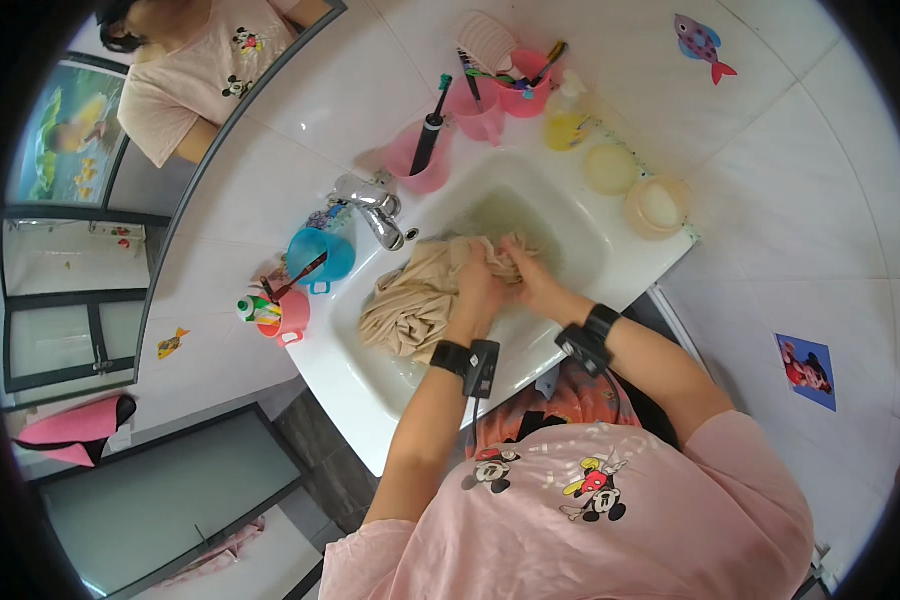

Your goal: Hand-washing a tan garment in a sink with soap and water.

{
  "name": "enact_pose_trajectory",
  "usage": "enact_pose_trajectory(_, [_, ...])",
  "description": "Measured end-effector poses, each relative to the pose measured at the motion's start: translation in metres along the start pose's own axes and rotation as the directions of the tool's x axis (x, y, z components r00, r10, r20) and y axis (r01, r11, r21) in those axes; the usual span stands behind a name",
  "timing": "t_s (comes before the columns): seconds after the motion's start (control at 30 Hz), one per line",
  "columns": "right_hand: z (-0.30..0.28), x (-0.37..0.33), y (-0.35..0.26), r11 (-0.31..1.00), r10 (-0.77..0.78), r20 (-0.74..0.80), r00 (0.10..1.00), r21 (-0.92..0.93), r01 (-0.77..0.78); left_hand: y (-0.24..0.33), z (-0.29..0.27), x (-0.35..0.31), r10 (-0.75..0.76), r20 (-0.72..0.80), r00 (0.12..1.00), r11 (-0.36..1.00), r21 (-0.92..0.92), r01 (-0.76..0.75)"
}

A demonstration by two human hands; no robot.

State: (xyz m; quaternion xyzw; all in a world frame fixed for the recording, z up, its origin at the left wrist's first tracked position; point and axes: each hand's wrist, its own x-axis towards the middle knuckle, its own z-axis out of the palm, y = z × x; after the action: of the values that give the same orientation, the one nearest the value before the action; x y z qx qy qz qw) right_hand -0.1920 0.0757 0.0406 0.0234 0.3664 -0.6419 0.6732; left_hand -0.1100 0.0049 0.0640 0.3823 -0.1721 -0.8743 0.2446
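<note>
In the head view, a beige cloth lies bunched and crumpled in the white sink, mostly in its left half, with a narrower end reaching toward the middle. Both hands are at that end. The left hand has its grip clamped on the cloth, its fingers pointing away from the person and partly hidden in the folds. The right hand, just beside it, also has its grip clamped on the cloth, with a gathered bit showing by the fingertips. Cloudy water stands in the far part of the sink. Each wrist wears a black strap with a small black box, the left one and the right one.

Behind the sink's far-left edge is a chrome tap. To its left stand a blue cup and a pink cup with a tube in it; to its right, a dark toothbrush leans in another pink cup.
</note>
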Motion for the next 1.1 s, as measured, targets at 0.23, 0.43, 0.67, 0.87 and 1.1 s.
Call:
enact_pose_trajectory(0.23, [0.034,0.019,0.001,0.521,-0.506,-0.081,0.859,-0.822,0.229,-0.005,-0.014,-0.013,0.114,-0.030,0.993,0.986,0.128,-0.109])
enact_pose_trajectory(0.43, [0.054,0.001,0.023,0.145,-0.804,0.130,0.580,-0.903,0.404,0.007,-0.011,-0.019,0.135,0.096,0.986,0.991,-0.009,-0.134])
enact_pose_trajectory(0.67, [0.018,0.018,-0.007,0.058,-0.454,0.032,0.890,-0.996,0.066,-0.007,-0.021,-0.025,-0.070,0.017,0.997,0.975,0.211,0.065])
enact_pose_trajectory(0.87, [-0.010,0.031,-0.030,-0.384,-0.692,0.324,0.645,-0.922,0.050,0.032,-0.131,-0.054,0.397,-0.317,0.861,0.656,0.754,-0.025])
enact_pose_trajectory(1.1, [-0.010,0.076,0.043,-0.863,-0.197,0.736,0.648,-0.443,0.241,0.045,-0.222,-0.033,0.892,-0.427,0.149,0.396,0.896,0.199])
